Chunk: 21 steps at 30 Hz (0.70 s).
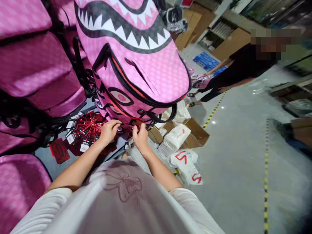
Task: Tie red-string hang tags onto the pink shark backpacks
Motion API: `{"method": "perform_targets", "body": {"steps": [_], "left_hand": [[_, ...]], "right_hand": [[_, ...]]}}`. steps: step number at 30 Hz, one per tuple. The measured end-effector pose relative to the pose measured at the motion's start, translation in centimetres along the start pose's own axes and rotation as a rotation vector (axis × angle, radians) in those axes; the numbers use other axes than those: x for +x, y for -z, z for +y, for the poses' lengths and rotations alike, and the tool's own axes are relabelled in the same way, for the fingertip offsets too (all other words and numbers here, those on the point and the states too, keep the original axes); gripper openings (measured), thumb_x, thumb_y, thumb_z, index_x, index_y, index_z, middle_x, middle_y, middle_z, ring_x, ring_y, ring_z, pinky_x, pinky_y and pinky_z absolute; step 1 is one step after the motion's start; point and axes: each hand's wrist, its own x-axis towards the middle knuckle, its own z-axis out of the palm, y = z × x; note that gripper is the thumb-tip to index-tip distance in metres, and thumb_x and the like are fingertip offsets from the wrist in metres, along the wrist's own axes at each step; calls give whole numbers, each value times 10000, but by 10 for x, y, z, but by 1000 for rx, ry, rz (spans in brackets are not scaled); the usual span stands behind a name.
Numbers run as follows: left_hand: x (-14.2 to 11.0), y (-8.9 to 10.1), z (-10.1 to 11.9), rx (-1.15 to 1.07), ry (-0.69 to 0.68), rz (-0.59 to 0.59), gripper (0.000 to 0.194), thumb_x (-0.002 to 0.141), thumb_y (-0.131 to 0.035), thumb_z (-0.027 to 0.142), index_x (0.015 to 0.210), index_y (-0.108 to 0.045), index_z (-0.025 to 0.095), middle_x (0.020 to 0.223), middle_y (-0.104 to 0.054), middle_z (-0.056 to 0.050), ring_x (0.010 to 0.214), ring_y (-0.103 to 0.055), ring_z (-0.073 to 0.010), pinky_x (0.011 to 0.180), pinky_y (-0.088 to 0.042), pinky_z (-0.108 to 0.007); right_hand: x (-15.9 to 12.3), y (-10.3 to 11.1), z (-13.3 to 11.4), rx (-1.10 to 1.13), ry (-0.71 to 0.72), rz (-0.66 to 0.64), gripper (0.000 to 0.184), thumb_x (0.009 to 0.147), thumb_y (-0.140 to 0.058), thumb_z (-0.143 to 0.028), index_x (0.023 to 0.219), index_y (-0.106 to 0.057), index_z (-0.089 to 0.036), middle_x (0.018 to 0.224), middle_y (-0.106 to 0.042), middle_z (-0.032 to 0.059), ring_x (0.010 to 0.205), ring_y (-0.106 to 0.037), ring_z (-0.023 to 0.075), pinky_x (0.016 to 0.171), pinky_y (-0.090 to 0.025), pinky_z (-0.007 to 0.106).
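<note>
Left hand (109,132) and right hand (140,136): narrow finger grips, can't tell if closed on anything. Pink backpack (156,70) just beyond, long axis running away; handle (174,113) nearer right hand. Tags (84,147) beside left hand, print unreadable. White packages (177,136) right, red marks like "5". Person (243,61) far right

2 hands (126,133) pinch something, perhaps a cord, beside a pink backpack (151,71).

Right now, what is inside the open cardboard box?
White packages lie at the mouth of the box, between its flaps. They hide its bottom and anything deeper inside.
</note>
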Motion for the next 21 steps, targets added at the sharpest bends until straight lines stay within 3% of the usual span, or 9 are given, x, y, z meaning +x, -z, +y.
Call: {"method": "perform_targets", "body": {"steps": [4, 8, 11, 14, 17, 21], "left_hand": [[6, -6, 7, 9, -57, -97, 237, 908, -498, 251, 985, -715, 192, 975, -731, -50, 889, -656, -171, 830, -475, -281], [23, -12, 19, 63, -60, -184, 252, 900, -492, 287, 947, -719, 189, 922, -738, -60, 849, -663, -190, 794, -475, -291], [35, -14, 25, 120, -57, -318, 287, 896, -495, 362, 965, -714, 190, 930, -742, -70, 858, -671, -215, 788, -474, -308], [35, -10, 26, 165, -60, -454, 329, 881, -515, 424, 1032, -684, 186, 942, -733, -76, 851, -668, -222, 759, -475, -309], [23, 1, 27, 126, -36, -471, 362, 881, -518, 447, 1127, -620, 201, 903, -713, -45, 789, -658, -185, 711, -480, -280], [8, 18, 32, -97, -43, -440, 505, 852, -596, 434, 1298, -478, 230, 989, -688, -27, 902, -658, -163, 807, -510, -277]], "right_hand": [[6, 2, -2, 14, 44, -27, 254, 947, -423, -270, 1080, -607, -156, 977, -717, 95, 860, -668, 187, 774, -480, 279], [13, 16, -5, -146, 17, -149, 228, 956, -458, -263, 1003, -660, -168, 960, -733, 79, 894, -679, 179, 779, -457, 247], [13, 33, -5, -316, -48, -230, 266, 971, -423, -264, 1045, -665, -181, 910, -739, 72, 825, -687, 179, 709, -435, 248], [9, 46, -3, -346, -118, -199, 290, 974, -399, -243, 1093, -657, -189, 969, -735, 82, 836, -682, 175, 695, -418, 249], [7, 52, 1, -167, -229, -178, 260, 950, -430, -220, 970, -686, -179, 907, -723, 78, 796, -664, 157, 686, -413, 242], [11, 59, 7, 584, -608, -429, 193, 894, -482, -196, 809, -650, -153, 605, -576, -24, 473, -511, 75, 519, -373, 211]]}}
